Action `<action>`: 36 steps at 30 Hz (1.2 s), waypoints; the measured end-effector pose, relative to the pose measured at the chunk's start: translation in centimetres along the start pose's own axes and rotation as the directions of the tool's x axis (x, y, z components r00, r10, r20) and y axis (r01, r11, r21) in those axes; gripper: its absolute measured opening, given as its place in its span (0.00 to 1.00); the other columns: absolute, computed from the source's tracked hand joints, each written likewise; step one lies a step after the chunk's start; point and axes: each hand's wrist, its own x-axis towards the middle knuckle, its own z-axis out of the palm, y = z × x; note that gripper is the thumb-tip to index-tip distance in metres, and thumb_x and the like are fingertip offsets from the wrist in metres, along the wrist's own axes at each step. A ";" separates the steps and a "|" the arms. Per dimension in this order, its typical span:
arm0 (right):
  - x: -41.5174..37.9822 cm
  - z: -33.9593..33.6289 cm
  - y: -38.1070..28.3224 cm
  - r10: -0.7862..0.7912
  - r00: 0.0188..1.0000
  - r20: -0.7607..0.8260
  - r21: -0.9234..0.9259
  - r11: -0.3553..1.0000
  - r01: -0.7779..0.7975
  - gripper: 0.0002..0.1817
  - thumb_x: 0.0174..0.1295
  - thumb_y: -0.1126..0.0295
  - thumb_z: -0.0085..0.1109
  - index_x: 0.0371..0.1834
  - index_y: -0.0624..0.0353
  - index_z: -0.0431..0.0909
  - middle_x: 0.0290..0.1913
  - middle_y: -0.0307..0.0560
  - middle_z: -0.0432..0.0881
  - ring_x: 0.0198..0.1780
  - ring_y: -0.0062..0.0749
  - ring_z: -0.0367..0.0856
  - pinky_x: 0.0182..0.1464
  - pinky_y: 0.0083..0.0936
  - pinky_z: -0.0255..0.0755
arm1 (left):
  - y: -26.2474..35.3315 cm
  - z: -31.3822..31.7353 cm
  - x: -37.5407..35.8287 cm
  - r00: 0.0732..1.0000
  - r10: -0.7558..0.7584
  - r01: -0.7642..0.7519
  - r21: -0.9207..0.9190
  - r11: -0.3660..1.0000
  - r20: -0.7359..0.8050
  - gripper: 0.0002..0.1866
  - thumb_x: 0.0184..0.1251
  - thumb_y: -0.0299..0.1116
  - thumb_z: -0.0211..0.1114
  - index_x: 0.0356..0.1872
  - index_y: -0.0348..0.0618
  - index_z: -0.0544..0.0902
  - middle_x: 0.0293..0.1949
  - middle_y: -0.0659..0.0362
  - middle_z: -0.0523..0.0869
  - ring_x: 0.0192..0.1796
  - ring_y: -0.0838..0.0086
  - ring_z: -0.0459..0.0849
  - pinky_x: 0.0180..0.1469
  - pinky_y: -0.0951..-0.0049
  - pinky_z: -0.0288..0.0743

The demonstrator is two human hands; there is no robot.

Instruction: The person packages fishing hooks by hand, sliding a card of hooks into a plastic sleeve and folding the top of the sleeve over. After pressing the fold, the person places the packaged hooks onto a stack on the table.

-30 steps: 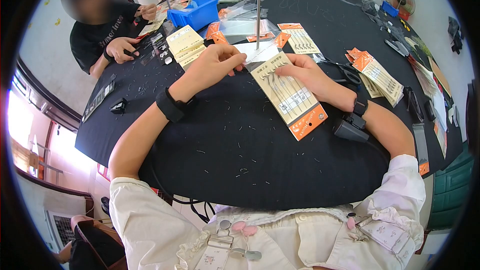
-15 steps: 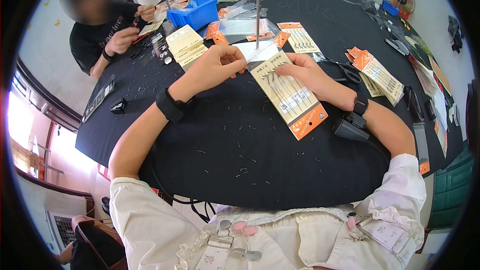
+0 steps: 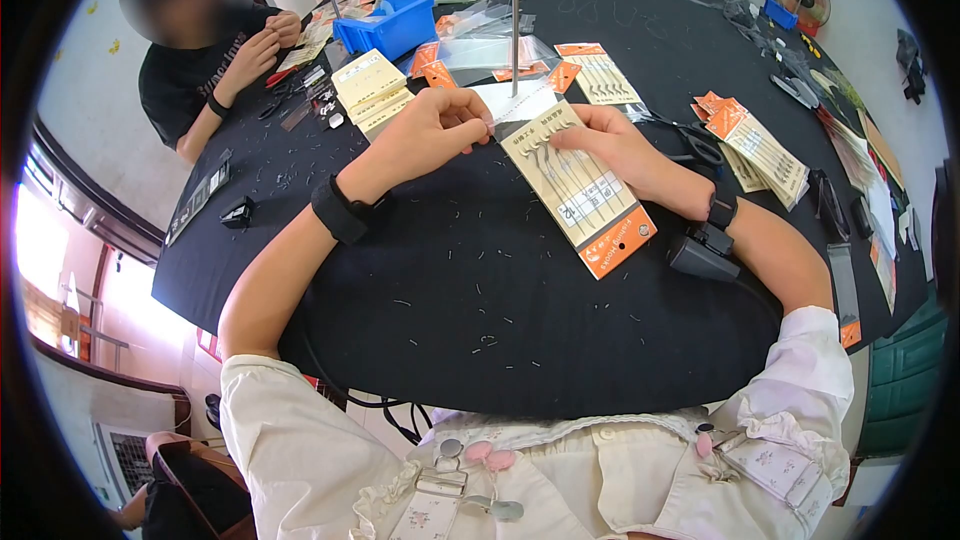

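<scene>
My right hand [image 3: 615, 150] grips a beige and orange card of fishing hooks [image 3: 580, 185] by its upper right side, thumb across the front. The card is tilted, its orange end toward me, with a row of hooks and lines showing. At its upper end a clear plastic flap [image 3: 508, 126] sticks out toward my left hand [image 3: 445, 135]. The fingers of that hand are pinched together at the flap's edge; the exact contact is too small to see well. Behind the card, a white sheet [image 3: 515, 100] lies by a metal pole [image 3: 515, 20].
Stacked beige cards [image 3: 370, 88] and a blue bin [image 3: 390, 25] stand at the back left. Packed hook cards [image 3: 755, 150] lie right, by black scissors [image 3: 690, 145]. A stapler-like black object [image 3: 237, 212] sits left. A co-worker [image 3: 215, 60] works across the table.
My left fingers have shifted very slightly at the flap; the card stays in place. The co-worker's hands have come together.
</scene>
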 end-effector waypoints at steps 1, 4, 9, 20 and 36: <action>0.0 0.0 0.0 0.001 1.000 0.001 0.000 1.000 -0.001 0.13 0.59 0.71 0.55 0.45 0.66 0.74 0.37 0.46 0.82 0.33 0.20 0.82 0.34 0.15 0.76 | 0.1 0.1 0.0 1.000 0.000 0.000 0.000 1.000 0.000 0.09 0.59 0.32 0.56 0.31 0.36 0.79 0.27 0.60 0.82 0.31 0.82 0.79 0.36 0.82 0.73; 0.0 -0.1 0.0 0.000 1.000 0.002 -0.008 1.000 0.000 0.13 0.59 0.71 0.55 0.45 0.67 0.74 0.37 0.46 0.82 0.33 0.20 0.82 0.34 0.15 0.76 | 0.6 0.1 -0.1 0.999 -0.039 0.039 -0.003 0.999 -0.002 0.05 0.58 0.28 0.56 0.31 0.36 0.77 0.27 0.61 0.80 0.30 0.82 0.76 0.35 0.82 0.70; 0.0 -0.1 0.0 0.001 1.000 0.000 -0.021 1.000 -0.001 0.13 0.59 0.71 0.55 0.45 0.66 0.74 0.37 0.46 0.82 0.33 0.20 0.82 0.33 0.15 0.76 | 0.3 0.0 -0.1 0.999 -0.033 0.031 0.058 0.998 0.023 0.06 0.59 0.30 0.58 0.31 0.37 0.77 0.27 0.62 0.80 0.30 0.83 0.76 0.35 0.83 0.70; -0.1 0.0 -0.1 0.006 1.000 0.008 -0.013 1.000 -0.006 0.14 0.59 0.70 0.56 0.46 0.66 0.74 0.38 0.46 0.82 0.33 0.20 0.82 0.33 0.15 0.76 | 0.5 0.1 -0.1 0.999 -0.028 0.027 0.014 1.000 0.028 0.07 0.61 0.30 0.56 0.31 0.36 0.77 0.27 0.61 0.80 0.30 0.83 0.76 0.35 0.82 0.71; 0.0 0.0 0.0 -0.015 1.000 0.008 -0.029 0.999 0.015 0.13 0.59 0.70 0.55 0.45 0.66 0.74 0.37 0.45 0.82 0.32 0.18 0.82 0.33 0.14 0.75 | 0.5 0.0 -0.1 0.999 -0.011 0.012 -0.025 1.000 0.042 0.10 0.65 0.33 0.54 0.31 0.37 0.78 0.28 0.61 0.80 0.30 0.82 0.76 0.34 0.83 0.70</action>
